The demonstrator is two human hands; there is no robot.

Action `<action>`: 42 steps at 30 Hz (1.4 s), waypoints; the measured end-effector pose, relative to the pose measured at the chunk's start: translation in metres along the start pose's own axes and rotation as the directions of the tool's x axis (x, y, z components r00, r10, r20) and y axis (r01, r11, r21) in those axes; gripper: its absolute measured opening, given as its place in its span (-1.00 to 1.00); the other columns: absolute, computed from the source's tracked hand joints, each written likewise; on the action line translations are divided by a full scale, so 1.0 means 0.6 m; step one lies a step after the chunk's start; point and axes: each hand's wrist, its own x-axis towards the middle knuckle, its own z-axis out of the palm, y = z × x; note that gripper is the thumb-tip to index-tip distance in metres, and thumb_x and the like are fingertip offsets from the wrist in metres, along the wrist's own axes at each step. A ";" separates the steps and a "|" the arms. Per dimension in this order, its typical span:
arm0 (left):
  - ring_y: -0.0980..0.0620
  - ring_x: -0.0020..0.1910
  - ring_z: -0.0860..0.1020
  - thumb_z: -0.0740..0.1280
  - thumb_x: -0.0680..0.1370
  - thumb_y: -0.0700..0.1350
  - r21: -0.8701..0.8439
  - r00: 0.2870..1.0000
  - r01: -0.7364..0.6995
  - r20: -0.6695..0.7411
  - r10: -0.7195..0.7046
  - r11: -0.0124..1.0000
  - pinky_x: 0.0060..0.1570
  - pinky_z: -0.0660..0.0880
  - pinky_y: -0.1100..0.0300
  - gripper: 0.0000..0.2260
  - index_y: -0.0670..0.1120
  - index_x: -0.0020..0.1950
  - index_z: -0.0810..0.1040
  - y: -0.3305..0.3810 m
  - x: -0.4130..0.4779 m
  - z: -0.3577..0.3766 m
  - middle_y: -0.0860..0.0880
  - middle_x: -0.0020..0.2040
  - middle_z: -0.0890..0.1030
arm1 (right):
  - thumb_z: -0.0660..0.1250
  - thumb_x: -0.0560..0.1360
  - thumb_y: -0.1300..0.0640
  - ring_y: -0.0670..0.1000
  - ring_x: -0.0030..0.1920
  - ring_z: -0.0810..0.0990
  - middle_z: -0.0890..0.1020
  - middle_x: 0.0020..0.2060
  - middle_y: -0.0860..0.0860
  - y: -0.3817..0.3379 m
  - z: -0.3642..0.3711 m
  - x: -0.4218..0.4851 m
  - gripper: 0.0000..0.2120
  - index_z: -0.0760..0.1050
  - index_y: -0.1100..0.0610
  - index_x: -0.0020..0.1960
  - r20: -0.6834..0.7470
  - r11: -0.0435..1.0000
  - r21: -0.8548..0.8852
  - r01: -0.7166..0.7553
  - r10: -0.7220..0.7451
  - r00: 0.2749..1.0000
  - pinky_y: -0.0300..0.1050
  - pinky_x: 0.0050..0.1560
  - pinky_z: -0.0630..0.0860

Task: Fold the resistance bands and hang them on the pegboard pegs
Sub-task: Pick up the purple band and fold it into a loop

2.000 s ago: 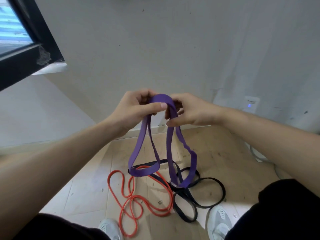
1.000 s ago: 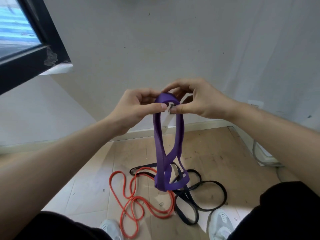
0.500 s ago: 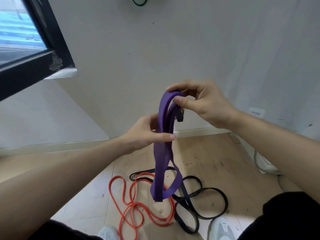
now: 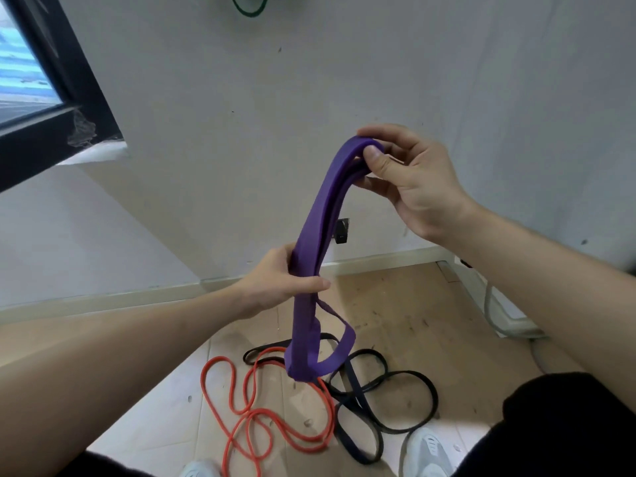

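Note:
A folded purple resistance band (image 4: 320,232) hangs in front of me in several layers. My right hand (image 4: 409,180) pinches its top fold between thumb and fingers. Lower down, my left hand (image 4: 278,280) grips the gathered layers around the middle, and the loose loops dangle below it. On the wooden floor lie an orange band (image 4: 254,414) and a black band (image 4: 389,404), tangled side by side. A green band (image 4: 249,5) hangs on the wall at the top edge; its peg is out of view.
A white wall (image 4: 344,80) faces me, with a small dark fitting (image 4: 341,231) low on it. A black-framed window (image 4: 51,91) is at the upper left. A white power strip with cable (image 4: 509,315) lies at the right. My shoes (image 4: 426,452) show at the bottom.
My right hand has lifted the band's top fold up and to the right. My left hand slid down from the top to the band's middle, drawing the layers together. The view tilted upward.

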 end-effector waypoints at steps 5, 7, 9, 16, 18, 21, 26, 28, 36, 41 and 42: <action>-0.07 -0.07 0.66 0.56 0.45 -0.11 0.091 0.997 -0.055 -0.042 0.059 0.994 -0.11 0.65 0.05 -0.69 -0.06 0.12 0.55 -0.011 0.005 -0.014 -0.15 -0.05 0.65 | 0.25 0.60 0.39 0.16 0.05 0.61 0.55 0.05 0.28 0.014 -0.050 0.008 -0.74 0.48 0.33 0.28 -0.080 0.996 -0.006 -0.087 0.086 0.993 -0.01 0.07 0.65; 0.02 -0.13 0.66 0.55 0.47 -0.11 0.116 0.996 -0.061 -0.061 0.068 0.991 -0.16 0.62 0.19 -0.73 -0.02 0.11 0.57 -0.009 0.006 -0.021 -0.07 -0.10 0.66 | 0.26 0.60 0.39 0.15 0.07 0.63 0.57 0.06 0.26 0.028 -0.078 0.010 -0.73 0.49 0.29 0.28 -0.074 0.990 -0.036 -0.138 0.135 0.988 0.01 0.08 0.64; 0.05 -0.19 0.65 0.55 0.47 -0.12 0.141 0.995 -0.061 -0.073 0.071 0.988 -0.19 0.60 0.23 -0.76 -0.02 0.07 0.59 -0.006 0.007 -0.028 -0.04 -0.15 0.66 | 0.29 0.58 0.38 0.14 0.07 0.67 0.62 0.08 0.22 0.043 -0.106 0.008 -0.68 0.48 0.22 0.32 -0.051 0.965 -0.166 -0.204 0.199 0.979 0.05 0.10 0.65; -0.02 -0.26 0.63 0.52 0.46 -0.22 0.177 0.992 -0.123 0.023 0.120 0.976 -0.17 0.58 0.02 -0.83 -0.10 0.01 0.62 0.020 0.005 -0.031 -0.09 -0.20 0.65 | 0.56 0.43 0.10 0.06 0.27 0.54 0.57 0.24 0.01 0.081 -0.133 -0.011 -0.25 0.30 0.00 0.52 0.165 0.388 -0.913 -0.125 0.632 0.757 -0.03 0.32 0.48; -0.17 -0.16 0.66 0.53 0.45 -0.19 0.166 0.988 -0.135 0.101 0.119 0.977 -0.12 0.61 -0.07 -0.78 -0.15 0.05 0.61 0.029 0.002 -0.024 -0.18 -0.13 0.67 | 0.59 0.38 0.01 -0.03 0.36 0.43 0.50 0.34 -0.05 0.077 -0.105 -0.010 -0.14 0.24 -0.03 0.56 0.240 0.447 -0.892 -0.063 0.588 0.772 -0.16 0.31 0.37; -0.18 -0.13 0.66 0.54 0.42 -0.15 0.155 0.983 -0.138 0.146 0.116 0.978 -0.06 0.61 -0.12 -0.76 -0.14 0.04 0.62 0.036 0.002 -0.020 -0.18 -0.12 0.68 | 0.64 0.30 -0.06 -0.13 0.39 0.42 0.51 0.34 -0.12 0.080 -0.049 -0.011 -0.09 0.28 -0.09 0.54 0.377 0.576 -0.818 0.003 0.531 0.759 -0.20 0.38 0.32; -0.17 -0.09 0.67 0.53 0.47 -0.24 0.091 0.976 -0.111 0.199 0.091 0.990 -0.09 0.62 0.04 -0.77 -0.13 0.10 0.65 0.043 -0.004 -0.028 -0.19 -0.07 0.69 | 0.61 0.30 -0.05 0.00 0.01 0.63 0.66 -0.02 -0.04 0.112 -0.001 -0.028 -0.48 0.55 0.07 0.18 0.473 0.605 -0.788 0.115 0.474 0.743 0.01 0.12 0.57; -0.11 -0.14 0.64 0.54 0.47 -0.22 0.108 0.980 -0.105 0.180 0.085 0.989 -0.13 0.58 0.09 -0.78 -0.11 0.09 0.65 0.043 -0.008 -0.032 -0.16 -0.10 0.68 | 0.59 0.34 0.02 0.01 -0.19 0.61 0.64 -0.20 -0.01 0.112 0.001 -0.026 -0.68 0.58 0.10 -0.01 0.450 0.593 -0.797 0.117 0.452 0.770 0.03 -0.10 0.56; 0.06 -0.09 0.65 0.56 0.36 -0.10 0.265 0.987 -0.136 0.117 0.108 0.955 -0.01 0.62 0.11 -0.71 0.02 0.06 0.64 0.026 -0.009 -0.044 0.07 -0.08 0.69 | 0.55 0.35 0.14 0.06 -0.27 0.59 0.65 -0.25 0.05 0.076 -0.002 -0.014 -0.80 0.58 0.10 -0.09 0.395 0.537 -0.836 0.108 0.454 0.799 0.01 -0.21 0.53; 0.00 -0.04 0.65 0.43 0.24 0.10 0.392 0.990 -0.085 0.140 0.032 0.916 0.10 0.59 -0.08 -0.64 0.05 0.00 0.59 0.005 -0.008 -0.062 0.03 -0.07 0.68 | 0.55 0.35 0.07 -0.11 -0.36 0.51 0.62 -0.32 -0.04 0.055 -0.007 -0.006 -0.83 0.61 0.04 -0.12 0.378 0.486 -0.865 0.129 0.459 0.804 -0.16 -0.29 0.42; 0.00 -0.03 0.65 0.44 0.25 0.09 0.398 0.990 -0.073 0.141 0.017 0.915 0.11 0.60 -0.08 -0.64 0.04 0.01 0.58 0.003 -0.007 -0.066 0.01 -0.06 0.68 | 0.56 0.35 0.05 -0.11 -0.36 0.52 0.63 -0.30 -0.03 0.050 -0.010 -0.003 -0.82 0.62 0.05 -0.11 0.372 0.471 -0.872 0.133 0.460 0.806 -0.17 -0.29 0.42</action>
